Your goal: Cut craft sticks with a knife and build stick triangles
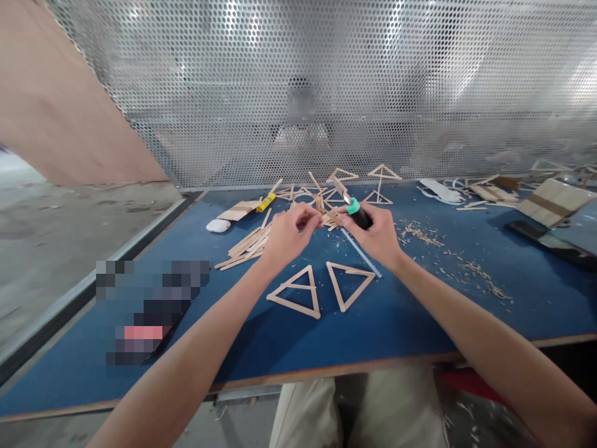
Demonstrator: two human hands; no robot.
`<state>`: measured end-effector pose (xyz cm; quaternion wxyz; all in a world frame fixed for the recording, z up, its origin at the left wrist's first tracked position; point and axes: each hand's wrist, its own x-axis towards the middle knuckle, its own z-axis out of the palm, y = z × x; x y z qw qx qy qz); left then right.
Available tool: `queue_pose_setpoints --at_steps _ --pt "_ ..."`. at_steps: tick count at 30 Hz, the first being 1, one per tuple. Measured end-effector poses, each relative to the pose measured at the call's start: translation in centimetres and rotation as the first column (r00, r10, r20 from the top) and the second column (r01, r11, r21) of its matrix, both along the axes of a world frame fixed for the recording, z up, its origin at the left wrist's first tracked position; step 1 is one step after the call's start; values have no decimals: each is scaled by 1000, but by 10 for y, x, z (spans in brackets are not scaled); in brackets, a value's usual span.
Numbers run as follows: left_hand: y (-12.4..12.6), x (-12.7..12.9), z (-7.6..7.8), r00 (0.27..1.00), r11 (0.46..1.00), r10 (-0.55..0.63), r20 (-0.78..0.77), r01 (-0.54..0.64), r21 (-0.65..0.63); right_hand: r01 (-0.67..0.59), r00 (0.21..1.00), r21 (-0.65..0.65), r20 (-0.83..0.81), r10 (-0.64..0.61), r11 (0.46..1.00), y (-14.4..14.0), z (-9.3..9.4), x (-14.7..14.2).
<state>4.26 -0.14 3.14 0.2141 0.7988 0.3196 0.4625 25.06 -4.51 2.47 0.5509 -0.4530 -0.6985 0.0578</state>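
Note:
My right hand [373, 231] is closed around a pair of pliers [358, 214] with a black and teal handle, its metal head pointing up and away to the left. My left hand [296, 227] is held close by, thumb and fingers pinched together; anything between them is too small to make out. Below the hands lie two triangles of wooden craft sticks: a left triangle [293, 305] with a crossbar, and a right triangle [344, 309] with a short stick along its top. A translucent glue stick [361, 252] lies beneath my right hand.
Loose craft sticks [247, 246] lie left of my hands. Behind are a yellow tube [265, 202], a white case [218, 226] and more stick triangles [385, 172]. Wood clippings [480, 274] litter the right side, near a dark phone [550, 244]. A perforated metal screen [349, 93] closes the back.

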Motion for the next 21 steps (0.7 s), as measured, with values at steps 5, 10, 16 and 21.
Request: queue_pose_setpoints --at_steps 5,10,16,21 --pt "-6 7 -1 989 991 -13 -149 33 133 -28 1000 -59 -2 28 998 1 -5 -4" --pt "-11 9 1 987 992 -40 -154 58 112 -52 995 -104 78 60 993 6 -7 1" --pt "-16 11 2 994 953 -105 36 111 -281 -69 993 -105 87 79 992 8 -6 2" --pt "-14 11 6 988 916 -141 60 153 -372 -103 992 -100 64 109 990 6 -5 0"
